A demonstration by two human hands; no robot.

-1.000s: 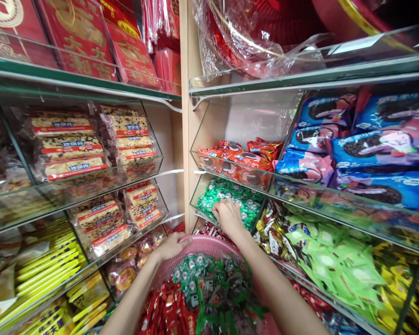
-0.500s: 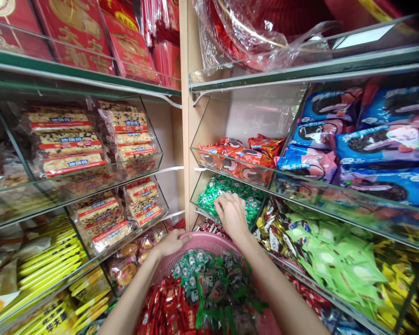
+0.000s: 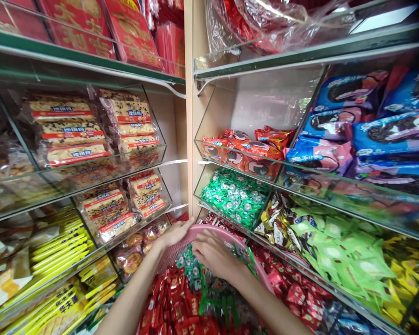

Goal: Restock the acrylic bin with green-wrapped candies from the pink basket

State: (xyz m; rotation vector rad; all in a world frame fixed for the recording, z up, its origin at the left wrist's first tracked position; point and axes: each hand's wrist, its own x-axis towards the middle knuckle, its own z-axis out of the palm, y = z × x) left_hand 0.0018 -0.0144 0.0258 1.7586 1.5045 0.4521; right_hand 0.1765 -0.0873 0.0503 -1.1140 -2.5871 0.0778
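My left hand (image 3: 176, 233) grips the far left rim of a pink plastic basket (image 3: 265, 279), fingers wrapped over its edge. Inside lie red-wrapped sweets (image 3: 172, 298) on the left and green-wrapped sweets (image 3: 219, 302) toward the middle and right. Over the basket is my right hand (image 3: 214, 255), back up and fingers curled; whatever it may hold is hidden beneath it. Beyond the rim, a glass bin holds a heap of small green-wrapped candies (image 3: 233, 195).
Orange-red packets (image 3: 247, 151) fill the bin above the green candies. Blue cookie packs (image 3: 394, 135) and light green packets (image 3: 345, 242) are on the right. Wrapped cereal bars (image 3: 73, 132) line the left shelves. A wooden post (image 3: 191, 116) and glass shelf edges stand close ahead.
My right hand has moved from the green candy bin back and down to the left, over the basket. My left hand stays on the rim. The view has shifted slightly.
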